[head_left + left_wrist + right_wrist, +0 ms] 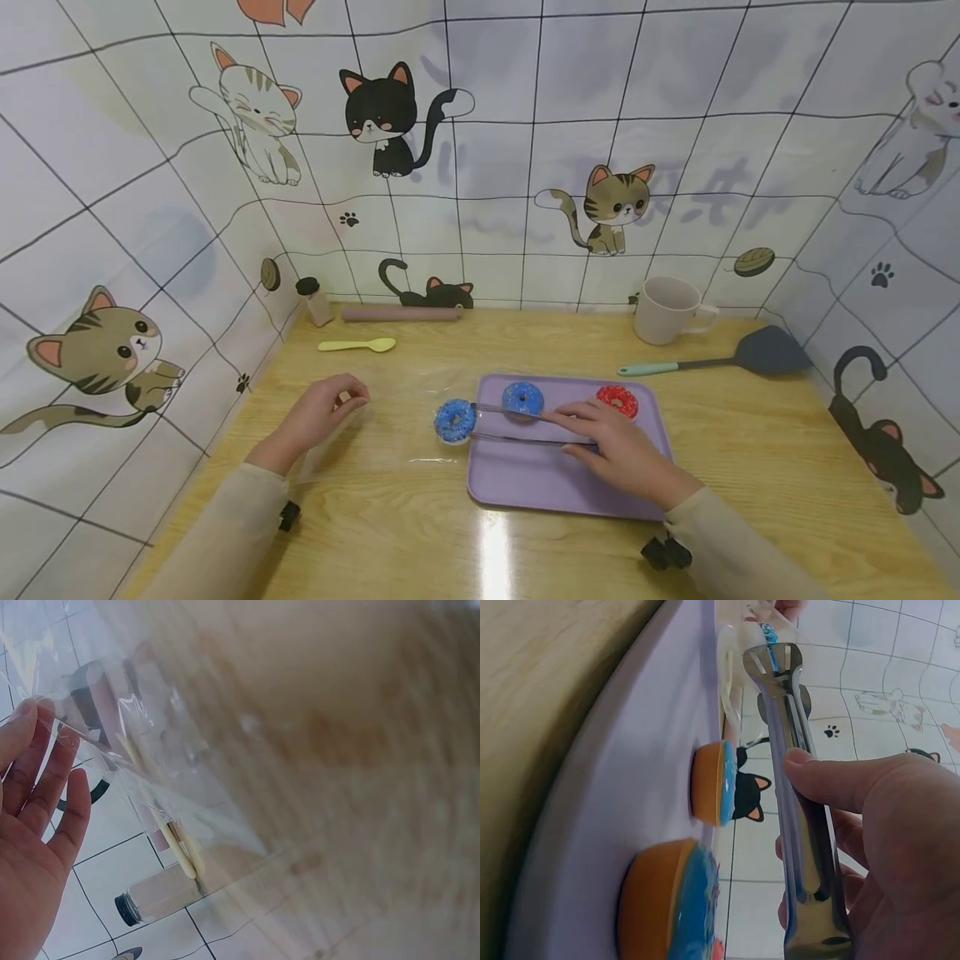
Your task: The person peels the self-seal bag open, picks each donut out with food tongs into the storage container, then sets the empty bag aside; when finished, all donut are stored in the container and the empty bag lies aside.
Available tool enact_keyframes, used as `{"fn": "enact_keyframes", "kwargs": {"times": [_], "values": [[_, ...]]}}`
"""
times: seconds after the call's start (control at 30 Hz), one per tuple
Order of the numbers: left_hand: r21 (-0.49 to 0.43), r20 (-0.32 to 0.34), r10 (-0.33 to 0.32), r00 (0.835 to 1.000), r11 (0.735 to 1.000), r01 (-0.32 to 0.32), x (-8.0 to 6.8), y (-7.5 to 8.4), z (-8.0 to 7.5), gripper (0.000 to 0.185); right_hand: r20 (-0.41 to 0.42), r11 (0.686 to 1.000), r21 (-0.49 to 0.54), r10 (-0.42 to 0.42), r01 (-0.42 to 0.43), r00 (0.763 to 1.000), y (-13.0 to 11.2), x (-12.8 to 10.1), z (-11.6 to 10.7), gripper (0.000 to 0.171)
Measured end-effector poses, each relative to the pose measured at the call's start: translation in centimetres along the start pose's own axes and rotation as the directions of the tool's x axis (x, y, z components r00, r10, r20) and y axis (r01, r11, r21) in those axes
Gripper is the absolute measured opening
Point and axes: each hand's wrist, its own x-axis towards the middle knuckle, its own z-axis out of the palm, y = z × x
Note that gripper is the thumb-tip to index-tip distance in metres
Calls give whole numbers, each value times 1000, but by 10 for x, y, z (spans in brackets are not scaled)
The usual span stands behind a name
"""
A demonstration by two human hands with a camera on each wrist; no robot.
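My left hand (pixel 321 417) pinches the edge of a clear plastic bag (pixel 150 742) between thumb and fingers. With my right hand (pixel 618 450) I hold metal tongs (pixel 799 802), whose tips grip a blue sprinkled donut (pixel 455 421) just past the left edge of a purple tray (pixel 540 492). The film lies close around that donut; whether it is inside the bag I cannot tell. On the tray sit another blue donut (pixel 522 398) and a red donut (pixel 619 400). A further blue-topped donut (pixel 694 900) shows close up in the right wrist view.
A yellow spoon (pixel 356 345), a rolling pin (pixel 401 314) and a black-capped jar (pixel 313 302) lie or stand at the back left. At the back right are a beige mug (pixel 663 312) and a spatula (pixel 768 352). Cat-patterned sheeting walls the table.
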Motion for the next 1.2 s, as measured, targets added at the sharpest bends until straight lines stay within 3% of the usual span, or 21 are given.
{"fn": "enact_keyframes", "kwargs": {"times": [0.33,0.6,0.9,1.2], "values": [[11,-5,-17,1000,1000,17,-7,-2,-2,15,-73,999,-7,47,-48,996,7,-40,-23,59],[8,-3,-20,1000,1000,20,-11,-6,-4,14,-102,996,-87,-26,17,994,10,-63,-35,64],[26,-10,-24,1000,999,24,-8,-6,-5,13,-47,990,-107,91,-95,995,12,-85,-41,62],[33,10,-46,999,998,45,-11,-5,-5,8,-10,988,-107,106,-107,994,11,-91,-43,59]]}}
